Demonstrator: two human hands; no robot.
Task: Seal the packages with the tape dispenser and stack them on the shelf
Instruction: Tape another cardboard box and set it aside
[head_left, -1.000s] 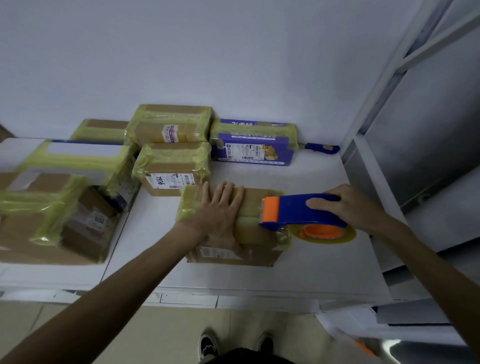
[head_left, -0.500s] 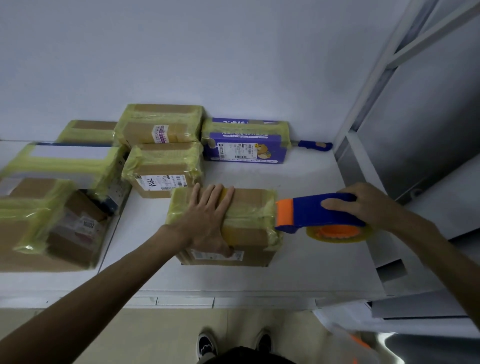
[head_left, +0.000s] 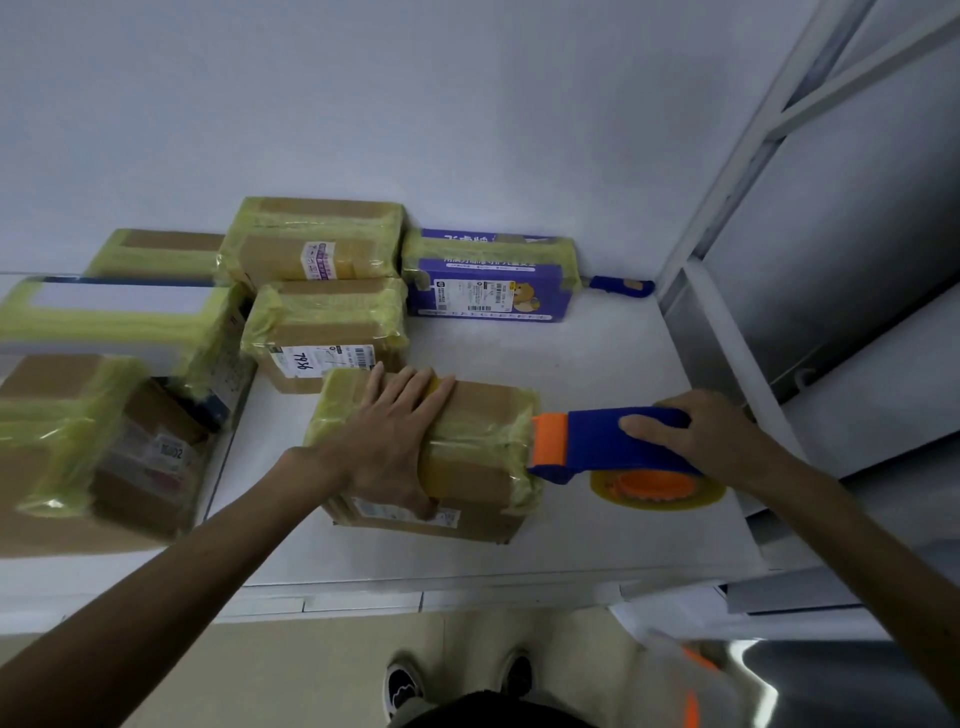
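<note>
Cardboard package, brown and banded with yellowish tape over both ends, lies on the white bench. Left grip rests flat on the package's top, fingers straight and slightly spread. Right grip curls round the blue tape dispenser, whose orange nose touches the package's right end. More taped packages sit behind the package.

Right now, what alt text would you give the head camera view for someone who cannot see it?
A person's left hand presses flat on a cardboard box on a white shelf while the right hand holds a blue and orange tape dispenser at its right end. Other taped boxes sit behind and left.
</note>
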